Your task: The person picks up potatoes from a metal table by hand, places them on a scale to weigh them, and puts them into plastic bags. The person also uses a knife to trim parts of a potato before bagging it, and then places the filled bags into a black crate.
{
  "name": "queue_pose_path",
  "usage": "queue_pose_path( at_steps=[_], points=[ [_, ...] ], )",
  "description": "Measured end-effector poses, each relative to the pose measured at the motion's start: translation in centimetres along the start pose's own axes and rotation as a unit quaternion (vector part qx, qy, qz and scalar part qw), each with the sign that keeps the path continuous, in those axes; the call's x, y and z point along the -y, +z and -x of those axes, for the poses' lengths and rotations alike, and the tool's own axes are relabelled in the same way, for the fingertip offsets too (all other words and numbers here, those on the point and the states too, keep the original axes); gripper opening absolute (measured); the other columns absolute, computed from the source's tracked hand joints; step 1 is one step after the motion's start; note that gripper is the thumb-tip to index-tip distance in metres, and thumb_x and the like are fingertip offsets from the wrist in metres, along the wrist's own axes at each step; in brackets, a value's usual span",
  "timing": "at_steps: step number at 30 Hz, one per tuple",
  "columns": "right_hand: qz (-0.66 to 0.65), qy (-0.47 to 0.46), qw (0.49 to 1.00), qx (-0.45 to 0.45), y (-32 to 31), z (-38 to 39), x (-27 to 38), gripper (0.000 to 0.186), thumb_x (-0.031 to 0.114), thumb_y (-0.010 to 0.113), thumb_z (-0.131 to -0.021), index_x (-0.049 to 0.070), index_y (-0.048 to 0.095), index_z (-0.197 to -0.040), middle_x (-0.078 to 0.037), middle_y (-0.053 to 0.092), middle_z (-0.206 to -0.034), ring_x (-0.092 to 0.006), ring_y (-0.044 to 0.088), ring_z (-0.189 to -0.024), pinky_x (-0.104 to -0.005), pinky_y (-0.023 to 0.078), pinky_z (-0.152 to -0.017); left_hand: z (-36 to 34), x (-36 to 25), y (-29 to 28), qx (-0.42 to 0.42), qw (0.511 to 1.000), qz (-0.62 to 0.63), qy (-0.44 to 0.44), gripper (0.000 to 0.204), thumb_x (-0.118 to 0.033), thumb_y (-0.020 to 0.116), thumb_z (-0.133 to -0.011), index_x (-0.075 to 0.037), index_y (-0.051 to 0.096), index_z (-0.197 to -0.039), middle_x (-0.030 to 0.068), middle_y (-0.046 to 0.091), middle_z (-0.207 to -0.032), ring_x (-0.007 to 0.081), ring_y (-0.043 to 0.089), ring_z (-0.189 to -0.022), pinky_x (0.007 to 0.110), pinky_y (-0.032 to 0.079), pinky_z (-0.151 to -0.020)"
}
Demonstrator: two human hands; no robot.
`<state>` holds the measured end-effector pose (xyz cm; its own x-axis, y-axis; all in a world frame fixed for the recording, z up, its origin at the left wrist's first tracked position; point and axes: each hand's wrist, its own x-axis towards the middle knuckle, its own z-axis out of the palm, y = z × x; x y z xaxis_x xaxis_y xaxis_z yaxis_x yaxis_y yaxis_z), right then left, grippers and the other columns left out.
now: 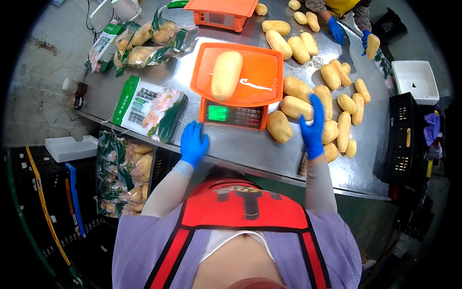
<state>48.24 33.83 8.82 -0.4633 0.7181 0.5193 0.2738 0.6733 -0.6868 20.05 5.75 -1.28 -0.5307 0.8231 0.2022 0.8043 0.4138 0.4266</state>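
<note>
Left hand (193, 143): in a blue glove, resting flat on the steel counter (250, 149) just left of the orange scale (234, 114); fingers slightly spread, holding nothing.
Right hand (312, 127): also blue-gloved, fingers stretched out and loosely apart, lying over the near edge of a heap of pale peeled lotus root pieces (332, 108); it touches them but grips none.
Scale tray (262, 72): orange, on top of the scale, with one long pale root piece (225, 74) lying lengthwise on its left half.
Nearest loose piece (278, 126): on the counter between the scale and the right hand.
Printed bags (150, 110): a flat green and white stack on the counter, left of the scale.
Filled bags (147, 41): packed root pieces at the far left of the counter.
Second scale (222, 13): orange, at the far edge.
Another person's hands (336, 30): blue-gloved, at the far right corner, one holding a root piece.
</note>
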Motion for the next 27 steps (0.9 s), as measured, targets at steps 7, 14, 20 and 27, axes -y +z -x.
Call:
queue_pose_path(
  at_steps=[7, 14, 20, 27],
  points=[
    [0.152, 0.191, 0.958, -0.153, -9.0, 16.4, -10.0, 0.052, 0.009, 0.062, -0.078, -0.004, 0.051, -0.127, -0.019, 0.054, -0.127, -0.0328, 0.049, -0.121, -0.0418, 0.034, -0.106, 0.3, -0.1, -0.2, 0.004, 1.0, -0.022, -0.003, 0.046, -0.022, 0.066, -0.08, -0.002, 0.054, -0.12, 0.0225, 0.051, -0.128, 0.0395, 0.048, -0.119, 0.045, 0.04, -0.101],
    [0.131, 0.195, 0.949, -0.21, -8.5, 15.5, -10.1, 0.05, 0.013, 0.064, -0.083, -0.005, 0.05, -0.128, -0.02, 0.054, -0.128, -0.0335, 0.048, -0.122, -0.0414, 0.034, -0.106, 0.0, 0.1, 0.4, 0.004, 1.0, -0.022, 0.006, 0.046, -0.021, 0.065, -0.081, -0.002, 0.054, -0.121, 0.0228, 0.051, -0.128, 0.0394, 0.048, -0.119, 0.045, 0.039, -0.102],
    [0.089, 0.299, 0.908, -0.28, -10.1, 15.6, -12.1, 0.054, 0.01, 0.066, -0.085, -0.003, 0.046, -0.133, -0.018, 0.051, -0.133, -0.0286, 0.047, -0.125, -0.0388, 0.033, -0.108, 0.5, 1.3, 1.1, 0.001, 1.0, -0.016, 0.02, 0.046, -0.022, 0.063, -0.082, -0.002, 0.054, -0.122, 0.0236, 0.051, -0.128, 0.0403, 0.046, -0.12, 0.046, 0.038, -0.103],
    [-0.025, 0.387, 0.875, -0.291, -8.8, 18.1, -10.1, 0.068, 0.016, 0.068, -0.085, 0.001, 0.036, -0.142, -0.016, 0.04, -0.142, -0.029, 0.039, -0.13, -0.0407, 0.035, -0.104, 0.2, 0.9, 1.1, -0.003, 0.999, -0.029, 0.041, 0.047, -0.021, 0.063, -0.082, -0.002, 0.053, -0.123, 0.0222, 0.05, -0.129, 0.0384, 0.046, -0.12, 0.045, 0.038, -0.103]
  ],
)
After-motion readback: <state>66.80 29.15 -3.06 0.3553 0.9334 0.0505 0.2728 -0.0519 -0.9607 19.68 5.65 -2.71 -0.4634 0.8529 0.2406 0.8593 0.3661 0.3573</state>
